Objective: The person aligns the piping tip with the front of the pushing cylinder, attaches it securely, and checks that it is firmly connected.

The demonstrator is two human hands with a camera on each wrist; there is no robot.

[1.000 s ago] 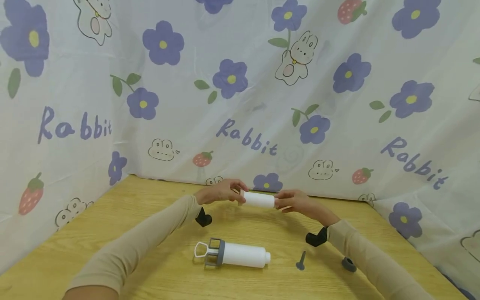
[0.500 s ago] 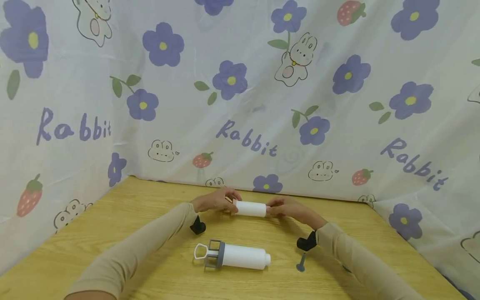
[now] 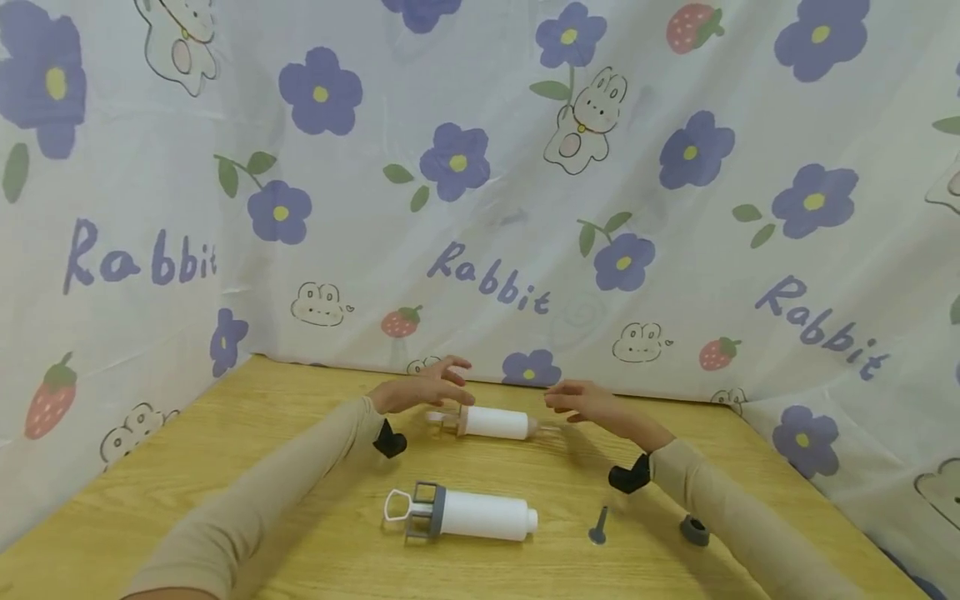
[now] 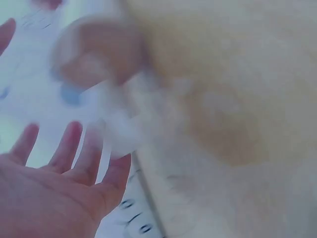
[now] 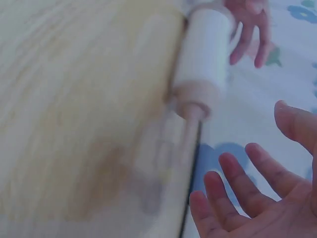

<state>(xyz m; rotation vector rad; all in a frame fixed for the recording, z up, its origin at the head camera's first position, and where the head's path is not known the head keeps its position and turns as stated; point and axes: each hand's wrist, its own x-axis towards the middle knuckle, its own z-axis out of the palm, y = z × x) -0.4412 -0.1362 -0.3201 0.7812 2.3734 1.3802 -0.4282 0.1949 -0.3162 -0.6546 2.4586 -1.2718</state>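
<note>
Both hands hover with fingers spread and relaxed over the far half of the wooden table (image 3: pixel 225 467), gripping nothing. The left hand (image 3: pixel 420 390) sits at about ten o'clock of the small white cylinder with pale ends (image 3: pixel 491 422), the right hand (image 3: pixel 585 402) at about two o'clock; neither touches it, so the cylinder appears to lie on its side, free, between the two palms, its long axis running from nine to three o'clock. In the right wrist view the same cylinder (image 5: pixel 203 54) shows a tan collar and a thin stem at the near end, with the spread fingers (image 5: pixel 237 188) well clear of it; the left wrist view is too blurred to show more than an open palm (image 4: pixel 54 193). Nearer the person, at six o'clock of the cylinder, lies a larger white syringe-like tube with a grey flange and white loop handle (image 3: pixel 461 512), also on its side. At its three o'clock lie a small grey stemmed piece (image 3: pixel 598 525) and a grey ring cap (image 3: pixel 694 531), apart from each other. A rabbit-and-flower printed cloth (image 3: pixel 480 167) backs the table.
</note>
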